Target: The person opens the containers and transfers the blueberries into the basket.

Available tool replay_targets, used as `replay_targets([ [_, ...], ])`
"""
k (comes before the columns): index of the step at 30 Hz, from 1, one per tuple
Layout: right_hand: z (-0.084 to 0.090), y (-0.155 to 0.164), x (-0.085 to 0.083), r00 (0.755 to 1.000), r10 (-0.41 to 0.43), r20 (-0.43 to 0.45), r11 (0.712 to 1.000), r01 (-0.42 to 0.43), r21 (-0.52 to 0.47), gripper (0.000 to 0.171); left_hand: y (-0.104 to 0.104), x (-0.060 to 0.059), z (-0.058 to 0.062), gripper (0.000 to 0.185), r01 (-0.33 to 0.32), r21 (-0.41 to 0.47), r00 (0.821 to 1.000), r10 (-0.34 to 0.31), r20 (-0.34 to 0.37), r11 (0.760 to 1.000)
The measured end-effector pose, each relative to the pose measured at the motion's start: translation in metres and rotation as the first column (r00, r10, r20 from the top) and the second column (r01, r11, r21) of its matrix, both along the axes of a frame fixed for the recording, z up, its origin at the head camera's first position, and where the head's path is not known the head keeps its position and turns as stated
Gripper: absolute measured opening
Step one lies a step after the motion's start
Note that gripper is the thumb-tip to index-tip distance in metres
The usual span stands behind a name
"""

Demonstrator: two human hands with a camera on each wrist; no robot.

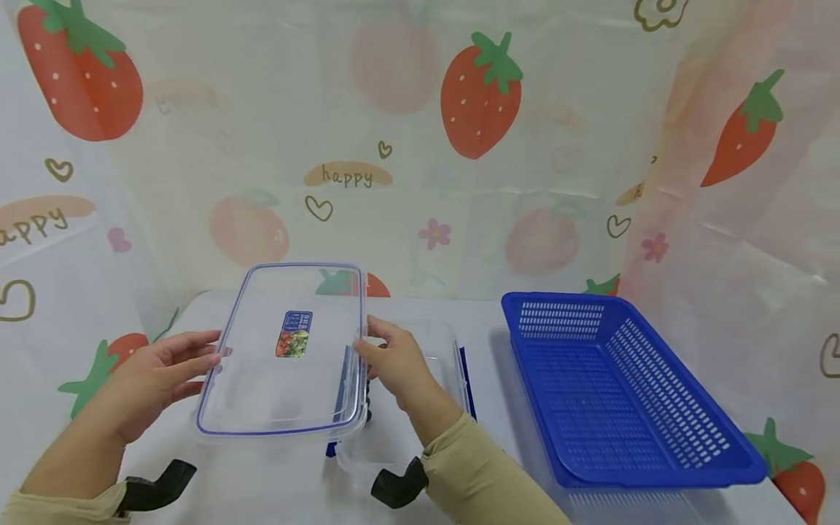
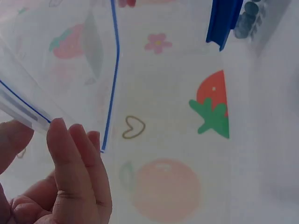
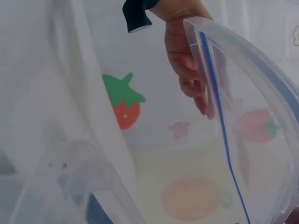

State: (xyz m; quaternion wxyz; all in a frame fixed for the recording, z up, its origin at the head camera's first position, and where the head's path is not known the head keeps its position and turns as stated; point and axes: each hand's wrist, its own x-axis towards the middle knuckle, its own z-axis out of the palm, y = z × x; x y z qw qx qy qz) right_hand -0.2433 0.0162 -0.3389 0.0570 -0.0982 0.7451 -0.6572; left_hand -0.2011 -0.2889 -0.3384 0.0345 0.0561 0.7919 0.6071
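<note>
A clear plastic lid (image 1: 262,394) with a blue seal line and a small food-picture label (image 1: 294,334) is held up, tilted, in the head view. My left hand (image 1: 154,379) pinches its left edge between thumb and fingers. On the opposite edge, my right hand (image 1: 400,364) pinches the lid. Below and partly behind it, a clear container (image 1: 394,437) with blue side clips (image 1: 468,383) stands on the table. Dark round shapes (image 2: 246,21) show near a clip in the left wrist view; what they are I cannot tell. The right wrist view shows the left hand (image 3: 182,60) across the lid.
A blue perforated plastic basket (image 1: 593,463) stands at the right of the white table (image 1: 262,481), on top of a clear box-like thing (image 1: 630,503). Strawberry-printed sheeting (image 1: 394,131) hangs behind and at both sides. Black mounts (image 1: 157,487) sit at both wrists.
</note>
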Motion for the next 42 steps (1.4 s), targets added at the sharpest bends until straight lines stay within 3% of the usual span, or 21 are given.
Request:
replay_targets([
  [6,-0.009,-0.027,0.0,0.999,-0.014,0.03,1.0,0.014,0.017,0.052,-0.032,0.007,-0.01,0.035,0.039,0.07,0.999,-0.039,0.001,0.997],
  [12,-0.014,-0.052,0.0,0.999,-0.038,0.024,0.997,0.036,0.069,0.052,-0.056,0.007,-0.023,0.036,0.06,0.146,0.998,-0.058,-0.015,0.987],
  [17,-0.016,-0.077,0.006,0.998,-0.043,0.037,0.995,0.039,0.087,0.052,-0.079,0.011,-0.034,0.036,0.025,0.154,1.0,-0.024,-0.008,0.988],
  [22,-0.02,-0.1,0.016,0.996,-0.058,0.072,0.996,0.053,0.066,0.052,-0.101,0.021,-0.042,0.034,-0.038,0.163,0.999,0.031,0.044,0.986],
  [29,-0.039,-0.124,0.023,0.991,-0.125,0.05,0.991,0.123,0.052,0.05,-0.115,0.028,-0.053,0.035,-0.046,0.202,0.996,0.029,0.088,0.978],
  [34,-0.061,-0.135,0.032,0.985,-0.172,0.01,0.985,0.172,0.03,0.051,-0.122,0.026,-0.066,0.031,-0.084,0.103,0.986,0.068,0.151,0.991],
  [39,-0.085,-0.141,0.038,0.978,-0.202,0.045,0.979,0.201,0.029,0.051,-0.125,0.025,-0.075,0.025,-0.095,-0.042,0.971,0.101,0.216,0.995],
  [42,-0.098,-0.141,0.036,0.976,-0.219,0.011,0.975,0.219,0.033,0.049,-0.124,0.021,-0.079,0.039,-0.077,-0.121,0.963,0.106,0.248,0.99],
])
